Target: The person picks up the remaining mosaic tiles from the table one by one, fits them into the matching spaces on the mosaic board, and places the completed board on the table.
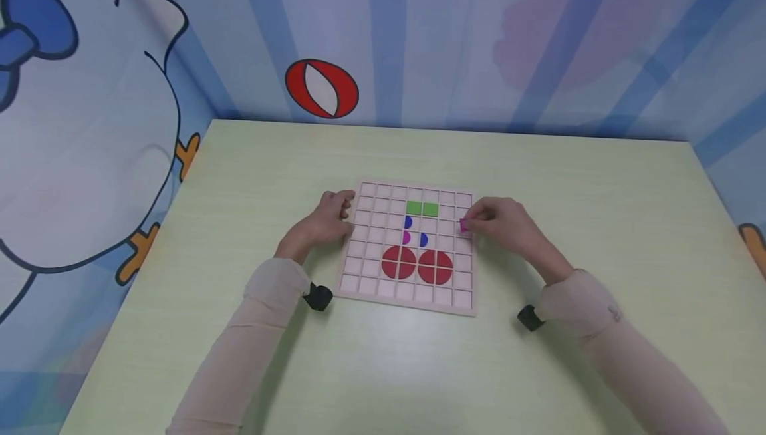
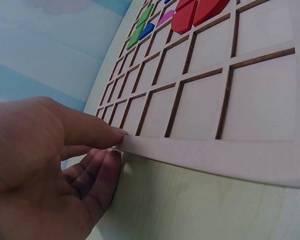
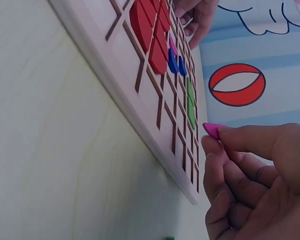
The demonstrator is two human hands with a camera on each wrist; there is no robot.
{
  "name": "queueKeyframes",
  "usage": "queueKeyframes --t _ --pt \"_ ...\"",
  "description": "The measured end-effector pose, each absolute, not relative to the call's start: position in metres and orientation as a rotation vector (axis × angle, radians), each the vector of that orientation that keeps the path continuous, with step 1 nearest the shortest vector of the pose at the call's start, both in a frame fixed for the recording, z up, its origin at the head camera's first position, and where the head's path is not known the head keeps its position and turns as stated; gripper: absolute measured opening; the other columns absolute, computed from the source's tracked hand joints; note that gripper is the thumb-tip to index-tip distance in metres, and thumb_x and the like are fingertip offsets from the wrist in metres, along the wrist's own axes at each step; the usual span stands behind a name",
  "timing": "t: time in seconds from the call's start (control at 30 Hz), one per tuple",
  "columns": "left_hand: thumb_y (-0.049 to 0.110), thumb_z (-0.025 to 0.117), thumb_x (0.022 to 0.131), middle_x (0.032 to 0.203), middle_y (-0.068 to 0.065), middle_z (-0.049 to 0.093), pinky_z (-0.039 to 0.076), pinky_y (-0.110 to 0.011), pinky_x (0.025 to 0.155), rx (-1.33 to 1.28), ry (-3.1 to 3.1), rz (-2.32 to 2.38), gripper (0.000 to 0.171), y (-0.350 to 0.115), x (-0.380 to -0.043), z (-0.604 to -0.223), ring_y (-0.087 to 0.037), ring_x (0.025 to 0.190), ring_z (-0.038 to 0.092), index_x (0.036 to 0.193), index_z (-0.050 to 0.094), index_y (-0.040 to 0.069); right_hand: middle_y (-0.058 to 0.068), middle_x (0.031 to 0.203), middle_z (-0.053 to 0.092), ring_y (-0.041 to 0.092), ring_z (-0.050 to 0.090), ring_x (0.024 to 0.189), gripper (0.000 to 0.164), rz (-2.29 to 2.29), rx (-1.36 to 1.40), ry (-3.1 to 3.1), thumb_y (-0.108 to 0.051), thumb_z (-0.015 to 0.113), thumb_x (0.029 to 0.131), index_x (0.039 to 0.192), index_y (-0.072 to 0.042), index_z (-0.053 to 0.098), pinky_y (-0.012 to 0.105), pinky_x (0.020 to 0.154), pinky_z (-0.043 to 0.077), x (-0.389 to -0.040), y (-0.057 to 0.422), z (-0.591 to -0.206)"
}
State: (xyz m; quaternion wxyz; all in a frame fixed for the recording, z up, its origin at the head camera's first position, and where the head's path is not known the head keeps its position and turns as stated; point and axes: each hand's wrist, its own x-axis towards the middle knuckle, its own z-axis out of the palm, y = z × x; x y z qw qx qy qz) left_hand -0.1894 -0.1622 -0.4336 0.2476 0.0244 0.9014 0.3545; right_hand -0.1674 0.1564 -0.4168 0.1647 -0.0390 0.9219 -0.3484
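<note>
A pale wooden grid board (image 1: 407, 303) lies on the table. Its left edge is held by my left hand (image 1: 328, 219), the thumb on the rim and the curled fingers against the side below. Over the right edge of the board, my right hand (image 1: 503, 222) pinches a small pink piece (image 3: 211, 130) between thumb and forefinger. Set in the cells are two green squares (image 1: 421, 209), two blue half-round pieces (image 1: 423, 240) and a pink half-round piece (image 1: 406, 238). Nearer me, red quarter pieces form two circles, a left one (image 1: 390, 269) and a right one (image 1: 444, 275).
The light wood table (image 1: 383, 368) extends around the board. Behind it stands a blue striped wall (image 1: 443, 42) with a printed red and white ball (image 1: 321, 88). Black wrist devices sit below the left sleeve (image 1: 318, 298) and right sleeve (image 1: 574, 305).
</note>
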Motion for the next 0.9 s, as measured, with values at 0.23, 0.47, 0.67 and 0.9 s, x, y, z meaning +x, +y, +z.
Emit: queueKeyframes --t 0.23,0.47,0.67,0.9 --pt "0.007 0.054 0.092 0.129 -0.008 0.033 0.038 -0.034 0.090 0.041 2.454 0.969 0.067 -0.161 -0.189 -0.434 -0.021 0.112 0.037 0.151 0.023 0.014 0.008 0.096 0.066 0.022 0.055 0.086 0.018 -1.083 -0.050 2.585 -0.025 0.065 0.090 0.101 -0.011 0.067 0.028 0.072 0.044 -0.171 0.133 -0.428" --pt "0.007 0.054 0.092 0.130 -0.008 0.032 0.039 -0.034 0.091 0.035 2.460 0.973 0.067 -0.161 -0.189 -0.434 -0.021 0.113 0.037 0.151 0.023 0.014 0.008 0.094 0.066 0.021 0.056 0.083 0.017 -1.118 -0.040 2.594 -0.025 0.065 0.091 0.101 -0.011 0.067 0.026 0.068 0.045 -0.170 0.114 -0.432" --pt "0.006 0.053 0.093 0.130 -0.008 0.032 0.038 -0.034 0.090 0.047 2.459 0.985 0.066 -0.161 -0.188 -0.434 -0.022 0.113 0.036 0.151 0.023 0.012 0.007 0.093 0.066 0.020 0.056 0.080 0.018 -1.102 -0.023 2.622 -0.025 0.063 0.091 0.102 -0.011 0.067 0.026 0.066 0.046 -0.170 0.105 -0.435" --pt "0.004 0.053 0.092 0.129 -0.009 0.032 0.038 -0.033 0.089 0.062 2.456 0.999 0.067 -0.161 -0.189 -0.434 -0.022 0.112 0.036 0.151 0.023 0.011 0.007 0.091 0.066 0.019 0.057 0.076 0.018 -1.071 0.012 2.653 -0.023 0.063 0.090 0.101 -0.010 0.068 0.026 0.063 0.045 -0.171 0.096 -0.433"
